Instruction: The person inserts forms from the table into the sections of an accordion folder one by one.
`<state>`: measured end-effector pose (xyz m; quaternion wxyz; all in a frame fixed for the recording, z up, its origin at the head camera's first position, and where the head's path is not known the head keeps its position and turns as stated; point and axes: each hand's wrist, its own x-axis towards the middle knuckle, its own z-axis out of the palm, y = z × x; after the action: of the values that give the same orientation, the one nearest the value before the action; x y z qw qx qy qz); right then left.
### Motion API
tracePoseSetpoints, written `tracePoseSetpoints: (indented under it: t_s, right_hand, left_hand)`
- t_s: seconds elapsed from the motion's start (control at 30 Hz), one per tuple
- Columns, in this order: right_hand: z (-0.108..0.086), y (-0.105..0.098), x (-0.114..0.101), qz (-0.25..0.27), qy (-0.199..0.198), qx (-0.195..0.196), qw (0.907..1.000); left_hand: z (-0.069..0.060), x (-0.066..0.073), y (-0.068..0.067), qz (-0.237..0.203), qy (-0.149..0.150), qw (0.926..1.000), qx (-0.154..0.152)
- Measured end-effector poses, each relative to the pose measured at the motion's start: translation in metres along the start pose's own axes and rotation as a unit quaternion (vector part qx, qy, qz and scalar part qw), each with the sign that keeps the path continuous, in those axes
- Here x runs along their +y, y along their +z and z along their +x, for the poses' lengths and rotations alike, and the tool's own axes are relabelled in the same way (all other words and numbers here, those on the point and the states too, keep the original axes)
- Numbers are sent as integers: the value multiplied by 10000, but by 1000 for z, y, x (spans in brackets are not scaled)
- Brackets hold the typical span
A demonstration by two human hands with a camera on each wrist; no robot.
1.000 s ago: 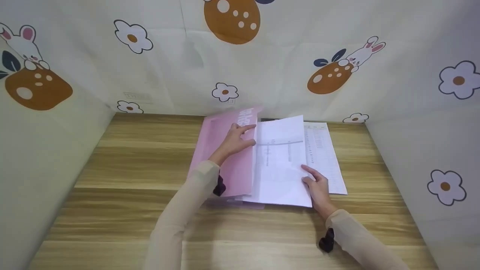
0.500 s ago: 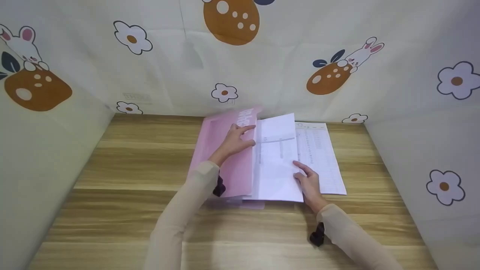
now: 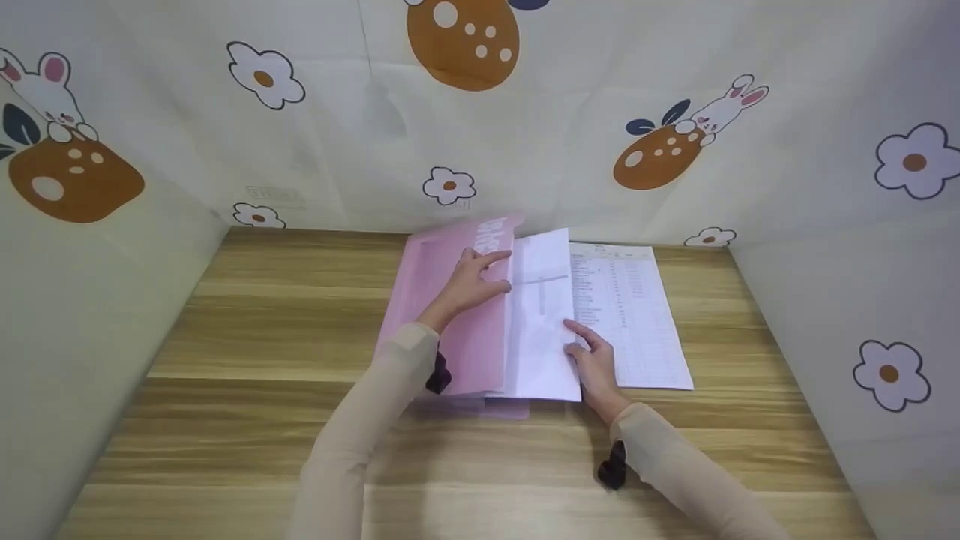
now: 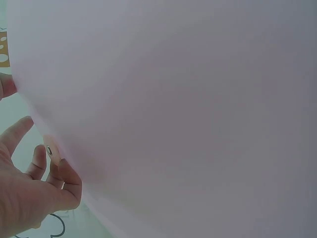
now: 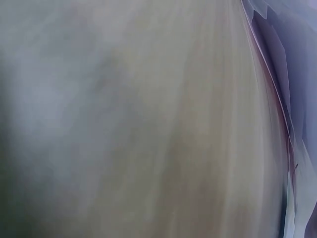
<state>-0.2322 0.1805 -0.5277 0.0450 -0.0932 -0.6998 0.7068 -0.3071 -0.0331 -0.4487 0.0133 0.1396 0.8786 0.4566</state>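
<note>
A pink folder (image 3: 480, 337) with white lettering lies at the back middle of the table, its cover partly raised. My left hand (image 3: 466, 285) pinches the cover's right edge; the left wrist view shows the fingers at the rim of the pale pink cover (image 4: 173, 119). White papers (image 3: 544, 330) sit partly inside the folder, their right side sticking out. My right hand (image 3: 598, 367) pinches these papers by their right edge. To the right lies a printed table sheet (image 3: 645, 322), partly covered by the papers. The right wrist view is blurred and does not show the right hand's fingertips.
The wood-grain table (image 3: 262, 420) is bounded by a patterned cloth (image 3: 352, 150) at the back and sides. A clear plastic flap (image 3: 506, 409) juts from under the folder's front edge. Black devices are strapped under both wrists.
My right hand has moved left, sliding the white papers further into the pink folder. More of the printed sheet shows on the right. The left hand stays in place.
</note>
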Motion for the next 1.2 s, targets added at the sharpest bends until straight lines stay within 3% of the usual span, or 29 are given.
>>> tracePoseSetpoints:
  t_s: [0.57, 0.83, 1.2]
  right_hand:
    - [2, 25, -1, -230, 334, -163, 9990]
    - [5, 31, 1, -453, 149, -263, 9985]
    - [5, 40, 2, -145, 264, -337, 9990]
  left_hand:
    - [0, -2, 1, 62, -87, 9999, 12]
    - [1, 0, 2, -83, -298, 9995, -14]
    - [2, 0, 3, -4, -220, 9998, 32]
